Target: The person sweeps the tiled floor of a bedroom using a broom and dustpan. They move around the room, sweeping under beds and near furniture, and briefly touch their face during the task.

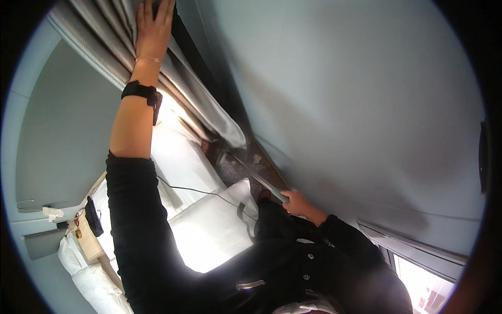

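My left hand [155, 29] is raised at the top left, its fingers spread flat against a grey curtain [104, 43]. A black band sits on that wrist. Low at the centre right, my right hand [296, 203] grips the green handle of a long thin-shafted tool [262, 180]. The shaft slopes down toward the dark floor [270, 167] near the curtain's hem. The tool's far end is blurred, so its kind is not clear. A pale scrap [257, 158] lies on the floor beside the shaft.
A bed with white bedding [208, 227] lies below my left arm, a dark cable [196, 190] running across it. A bare wall [353, 98] rises on the right. At the far left, a wooden ledge [91, 243] holds small items. A bright window or doorway [423, 280] is at lower right.
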Motion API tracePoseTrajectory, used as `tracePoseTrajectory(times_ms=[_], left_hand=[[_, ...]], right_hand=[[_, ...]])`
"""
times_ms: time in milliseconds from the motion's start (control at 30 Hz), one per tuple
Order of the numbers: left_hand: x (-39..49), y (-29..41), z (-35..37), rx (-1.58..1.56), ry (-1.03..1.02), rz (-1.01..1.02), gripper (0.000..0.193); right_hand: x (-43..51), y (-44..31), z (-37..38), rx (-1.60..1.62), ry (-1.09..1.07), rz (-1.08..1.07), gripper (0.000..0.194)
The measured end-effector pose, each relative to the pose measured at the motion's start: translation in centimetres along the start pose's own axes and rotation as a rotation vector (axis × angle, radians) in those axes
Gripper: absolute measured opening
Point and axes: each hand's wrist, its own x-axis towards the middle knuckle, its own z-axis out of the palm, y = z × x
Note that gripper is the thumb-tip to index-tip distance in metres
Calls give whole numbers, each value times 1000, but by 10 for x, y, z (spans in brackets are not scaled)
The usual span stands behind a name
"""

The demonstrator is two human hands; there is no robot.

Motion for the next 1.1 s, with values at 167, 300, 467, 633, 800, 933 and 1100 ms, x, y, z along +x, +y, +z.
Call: tracePoseTrajectory(times_ms=[167, 300, 467, 633, 800, 933, 1100], left_hand=[[-131, 9, -166, -95, 98, 341, 59], [-250, 114, -164, -926, 63, 179, 33], [-445, 271, -256, -1490, -1456, 163, 77], [-504, 334, -328, -2226, -2058, -1313, 63], [-537, 367, -340, -1913, -2120, -1256, 56], [-605, 418, -382, -1818, -2559, -1501, 55], [-653, 418, -482, -2246, -2802, -1229, 32]], right_hand=[[-187, 13, 47, 100, 48, 166, 40], [-115, 42, 88, 51, 232, 50, 42], [-73, 78, 107, 66, 147, 197, 44], [-96, 73, 114, 1100, -132, 425, 56], [-140, 66, 119, 1250, -143, 684, 57], [-212, 71, 112, 1305, -115, 649, 52], [-325, 93, 83, 1372, -126, 665, 46]])
